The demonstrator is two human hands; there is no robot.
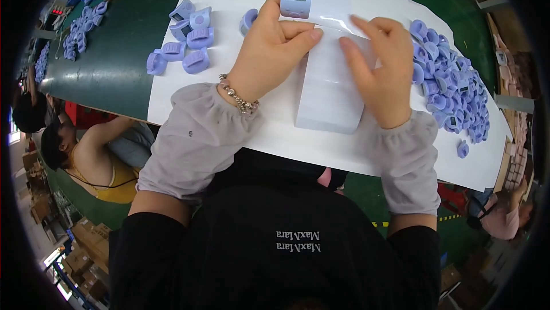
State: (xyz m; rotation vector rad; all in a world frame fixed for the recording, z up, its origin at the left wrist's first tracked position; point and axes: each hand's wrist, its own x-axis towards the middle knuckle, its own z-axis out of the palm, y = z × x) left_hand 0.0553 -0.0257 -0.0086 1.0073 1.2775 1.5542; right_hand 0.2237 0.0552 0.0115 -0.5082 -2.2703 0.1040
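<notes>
Your left hand (260, 55) grasps the counter (295, 2), likely light and rigid; hold its sides. Your right hand (385, 72): grip unclear.

From the head of the person working here, one wide fisheye looks steeply down past the black shirt (246, 235), close over the left hand (266, 55) and right hand (385, 78) onto the desk (126, 40), stretching sideways to a seated co-worker (97, 152), straight edges bending toward its rim.
</notes>
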